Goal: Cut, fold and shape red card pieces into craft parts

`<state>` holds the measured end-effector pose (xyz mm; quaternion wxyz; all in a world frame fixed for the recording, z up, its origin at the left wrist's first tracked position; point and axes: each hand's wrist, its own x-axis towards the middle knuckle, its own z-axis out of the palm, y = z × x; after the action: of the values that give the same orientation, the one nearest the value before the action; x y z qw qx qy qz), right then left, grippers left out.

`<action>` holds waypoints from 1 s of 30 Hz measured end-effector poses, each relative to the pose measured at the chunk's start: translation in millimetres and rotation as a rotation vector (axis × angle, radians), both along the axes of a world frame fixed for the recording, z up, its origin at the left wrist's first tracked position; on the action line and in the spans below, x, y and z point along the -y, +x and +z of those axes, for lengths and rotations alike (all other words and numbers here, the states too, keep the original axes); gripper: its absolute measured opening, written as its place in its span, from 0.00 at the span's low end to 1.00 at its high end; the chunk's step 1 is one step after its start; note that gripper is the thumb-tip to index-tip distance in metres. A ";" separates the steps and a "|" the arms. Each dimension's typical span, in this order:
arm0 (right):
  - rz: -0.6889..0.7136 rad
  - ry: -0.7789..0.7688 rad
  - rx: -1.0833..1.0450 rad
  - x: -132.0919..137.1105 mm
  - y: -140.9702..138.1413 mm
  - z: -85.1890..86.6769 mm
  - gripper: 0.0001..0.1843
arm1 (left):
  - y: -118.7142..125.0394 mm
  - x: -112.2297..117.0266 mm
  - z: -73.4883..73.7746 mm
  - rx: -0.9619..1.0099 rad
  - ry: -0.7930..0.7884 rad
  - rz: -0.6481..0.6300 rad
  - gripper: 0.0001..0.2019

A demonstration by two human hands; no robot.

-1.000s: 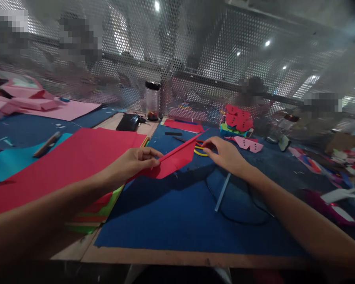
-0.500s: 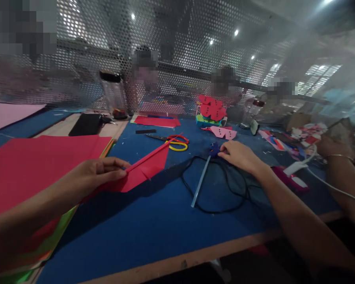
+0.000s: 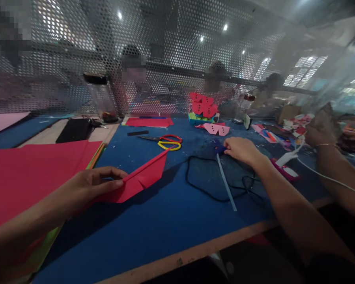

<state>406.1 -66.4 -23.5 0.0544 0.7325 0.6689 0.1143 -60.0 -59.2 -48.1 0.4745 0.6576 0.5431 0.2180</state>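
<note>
Pinched in my left hand (image 3: 102,181) is a folded red paper piece (image 3: 143,179) with a notch in its lower edge, raised over the blue tabletop (image 3: 165,232). My right hand (image 3: 241,150) has its fingers closed on a small dark blue glue gun (image 3: 219,147). A translucent glue stick (image 3: 227,183) points from the gun toward me, and its black cord (image 3: 199,193) loops on the table. Scissors (image 3: 170,142) with one red and one yellow handle lie beyond the paper's tip.
Red sheets (image 3: 47,161) are stacked at left beside a black phone (image 3: 73,130). Red paper butterflies (image 3: 204,106) stand at the back near a pink one (image 3: 215,129). A jar (image 3: 102,98) stands behind. At right are a white power strip (image 3: 286,157) and another person's arm (image 3: 334,169).
The glue gun has turned in my right hand, so the glue stick's free end has swung rightward. The red paper is still in my left hand, and the view has shifted slightly.
</note>
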 end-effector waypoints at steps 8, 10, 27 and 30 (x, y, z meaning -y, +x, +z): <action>0.447 0.382 -0.391 31.4 -77.7 28.3 0.04 | 10.2 -15.3 -7.5 0.078 -0.049 -0.187 0.22; 0.729 0.276 -0.515 46.0 -110.9 27.8 0.04 | 15.0 -18.4 -9.8 0.050 0.003 -0.229 0.20; 1.088 0.092 -0.117 65.2 -166.8 -23.5 0.09 | 33.5 1.3 -5.5 -0.020 0.030 -0.335 0.10; 1.077 0.085 -0.118 64.9 -166.0 -27.0 0.09 | 33.4 7.8 -6.0 -0.121 0.187 -0.354 0.09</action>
<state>240.1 -131.3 -50.5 -0.0794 0.2929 0.9463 0.1116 -26.7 -66.9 -54.1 0.4089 0.7957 0.4241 0.1408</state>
